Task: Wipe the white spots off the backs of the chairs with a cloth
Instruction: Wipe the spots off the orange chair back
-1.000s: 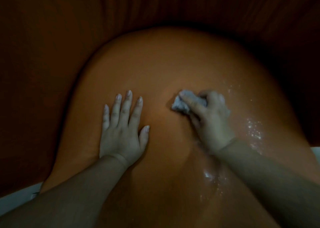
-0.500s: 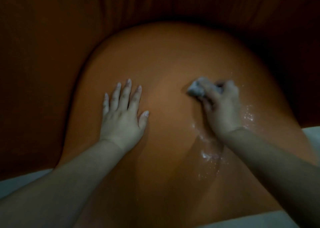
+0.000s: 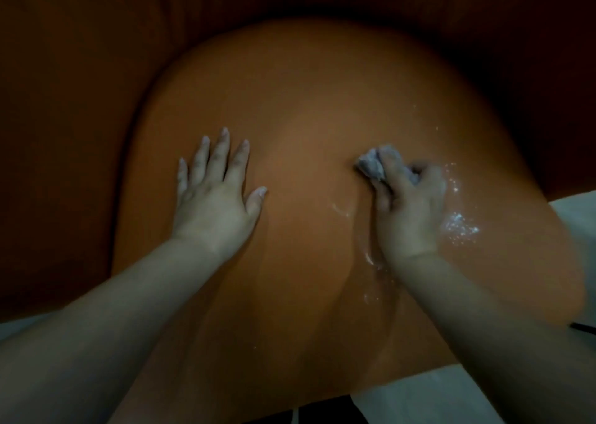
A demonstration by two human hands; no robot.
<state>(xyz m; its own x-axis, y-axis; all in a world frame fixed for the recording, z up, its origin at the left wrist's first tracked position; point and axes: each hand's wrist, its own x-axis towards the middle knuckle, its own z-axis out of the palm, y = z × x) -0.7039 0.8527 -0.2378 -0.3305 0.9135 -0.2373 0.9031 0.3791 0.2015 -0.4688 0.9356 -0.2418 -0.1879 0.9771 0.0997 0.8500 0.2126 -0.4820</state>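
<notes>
Your chair back [image 3: 306, 107]: plain orange-brown, smooth, no pattern. White spots [image 3: 459, 227] speckled right of your right hand [image 3: 408, 207]; fainter white smears below its wrist. Cloth [image 3: 371, 165] in your fingers [image 3: 392, 162]: pale grey-white. Fabric [image 3: 80, 85] behind chair: dark rust-brown, faint vertical folds. Floor [image 3: 419, 398]: pale grey-white at bottom edges.

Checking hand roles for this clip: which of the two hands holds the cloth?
The right hand grips the cloth against the chair back. The left hand lies flat, fingers spread, holding nothing.
</notes>
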